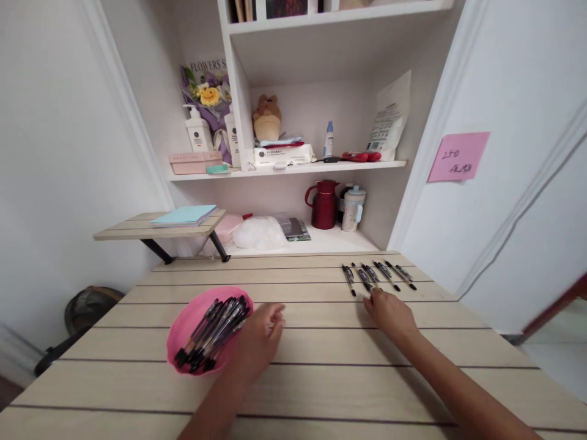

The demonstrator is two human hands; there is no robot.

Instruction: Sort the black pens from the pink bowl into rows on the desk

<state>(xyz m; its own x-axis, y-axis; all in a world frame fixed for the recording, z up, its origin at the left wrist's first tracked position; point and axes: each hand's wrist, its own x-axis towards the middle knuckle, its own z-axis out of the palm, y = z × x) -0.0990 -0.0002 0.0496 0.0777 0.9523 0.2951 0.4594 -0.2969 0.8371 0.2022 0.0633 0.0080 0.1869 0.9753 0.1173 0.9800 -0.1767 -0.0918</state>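
Observation:
A pink bowl (177,324) with a wavy rim holds a heap of black-and-clear pens (215,330). Just right of it, my left hand (261,336) hovers with loosely curled fingers, the thumb apart from them and nothing visible between. Its wrist and forearm cover part of the bowl's right side. At the right of the table lies a row of several similar pens (387,275), side by side and slanted. My right hand (392,315) is at the near end of one pen (370,273) in this row, its fingertips closed on that end, which they partly hide.
The table (321,391) has pale slats with dark gaps. A small raised stand (132,227) at the back left carries blue paper (184,216). Behind the table, white shelves (293,170) hold a red jug (324,206), a light cup (353,209) and a plastic bag (260,233).

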